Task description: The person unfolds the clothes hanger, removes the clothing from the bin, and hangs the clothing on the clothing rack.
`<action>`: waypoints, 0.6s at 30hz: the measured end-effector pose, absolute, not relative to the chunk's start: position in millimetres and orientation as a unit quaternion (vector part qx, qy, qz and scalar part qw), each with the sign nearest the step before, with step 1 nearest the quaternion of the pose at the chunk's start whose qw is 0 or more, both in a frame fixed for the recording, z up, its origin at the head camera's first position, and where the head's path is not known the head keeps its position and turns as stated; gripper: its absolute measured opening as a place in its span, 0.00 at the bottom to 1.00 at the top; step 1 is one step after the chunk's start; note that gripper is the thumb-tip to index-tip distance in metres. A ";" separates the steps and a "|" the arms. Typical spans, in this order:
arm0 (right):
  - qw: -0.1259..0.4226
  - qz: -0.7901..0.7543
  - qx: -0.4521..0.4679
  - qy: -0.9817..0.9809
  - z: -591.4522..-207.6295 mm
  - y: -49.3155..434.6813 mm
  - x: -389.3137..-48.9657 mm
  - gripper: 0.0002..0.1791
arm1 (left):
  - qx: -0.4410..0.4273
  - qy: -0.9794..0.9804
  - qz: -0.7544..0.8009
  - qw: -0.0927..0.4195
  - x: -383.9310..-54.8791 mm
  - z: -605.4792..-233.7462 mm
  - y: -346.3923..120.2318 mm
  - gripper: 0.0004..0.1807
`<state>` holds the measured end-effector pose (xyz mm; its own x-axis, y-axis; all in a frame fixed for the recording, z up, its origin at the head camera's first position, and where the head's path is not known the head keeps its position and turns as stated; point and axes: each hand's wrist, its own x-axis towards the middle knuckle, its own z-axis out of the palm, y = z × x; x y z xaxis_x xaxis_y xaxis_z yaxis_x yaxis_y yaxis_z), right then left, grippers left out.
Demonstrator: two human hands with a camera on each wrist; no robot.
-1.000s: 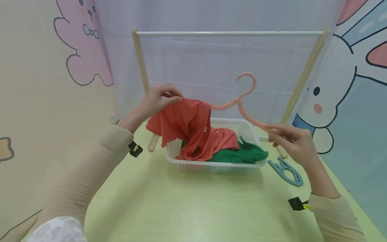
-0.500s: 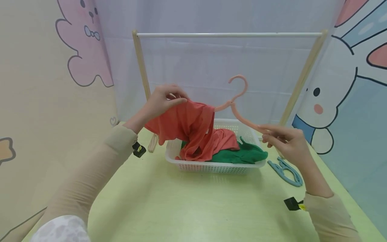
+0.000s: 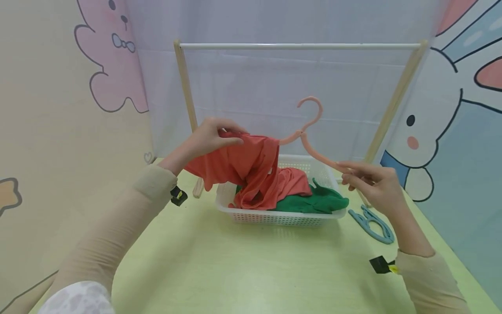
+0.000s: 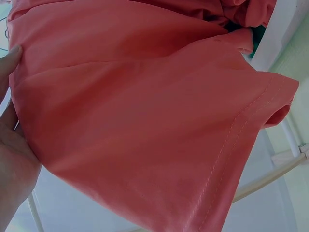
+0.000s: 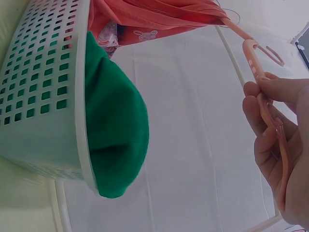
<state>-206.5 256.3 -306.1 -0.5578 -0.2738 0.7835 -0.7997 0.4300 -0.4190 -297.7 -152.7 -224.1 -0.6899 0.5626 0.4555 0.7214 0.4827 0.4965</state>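
Observation:
My left hand pinches the shoulder of a coral-red shirt between thumb and fingers. One arm of a peach plastic clothes hanger runs into the shirt, with its end hidden inside the cloth. At the hanger's other arm, my right hand grips the free end. The hook stands up between the two hands. In the left wrist view a stitched sleeve hem hangs loose. The lower part of the shirt lies in a white basket. The right wrist view shows the hanger across the fingers and palm.
A green garment lies in the basket and bulges over its right rim. To the right, a folded blue hanger rests on the table. Behind the basket stands a rack with a white rail and wooden posts.
Both hands and the hanger have shifted slightly: the left hand went right and a bit lower along the shirt's shoulder, the right hand moved a little left. More of the hanger arm is covered.

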 end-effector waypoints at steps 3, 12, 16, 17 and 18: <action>0.325 0.401 0.343 -0.785 -305.3 256.4 -208.9 0.17 | -0.377 -0.855 -0.335 0.121 -298.3 -225.1 -151.1 0.12; 0.307 0.369 0.333 -0.812 -293.9 254.0 -211.1 0.19 | -0.380 -0.853 -0.330 0.136 -303.6 -223.4 -154.5 0.10; 0.340 0.337 0.310 -0.822 -291.0 252.1 -213.7 0.20 | -0.374 -0.855 -0.332 0.138 -306.6 -226.1 -158.2 0.11; 0.353 0.329 0.306 -0.820 -290.9 251.3 -214.6 0.21 | -0.372 -0.856 -0.332 0.139 -306.9 -226.7 -159.0 0.11; 0.368 0.320 0.304 -0.818 -290.7 250.1 -215.3 0.21 | -0.371 -0.855 -0.333 0.141 -307.3 -227.1 -159.7 0.11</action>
<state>-215.3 250.1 -290.7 -0.5434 -0.2618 0.7976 -0.7339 0.6094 -0.3000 -307.3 -159.7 -227.1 -0.6855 0.5403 0.4880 0.7281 0.5035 0.4652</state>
